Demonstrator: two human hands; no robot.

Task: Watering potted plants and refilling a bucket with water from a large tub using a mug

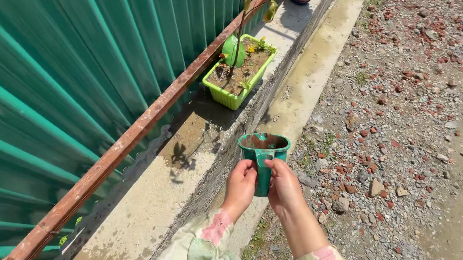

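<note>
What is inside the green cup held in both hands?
The green cup, gripped by the left hand and right hand, shows brown soil-like matter and a shadowed inner wall. Its bottom is covered, so depth cannot be seen.

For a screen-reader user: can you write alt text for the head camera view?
Both hands, left hand and right hand, hold a green mug with soil inside, above a concrete ledge beside a green metal fence. Farther along sits a lime planter box.

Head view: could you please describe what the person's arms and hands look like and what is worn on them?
Both hands, left and right, are bare, no gloves. Loose sleeves of pale green fabric with pink patches end at the forearms.
</note>
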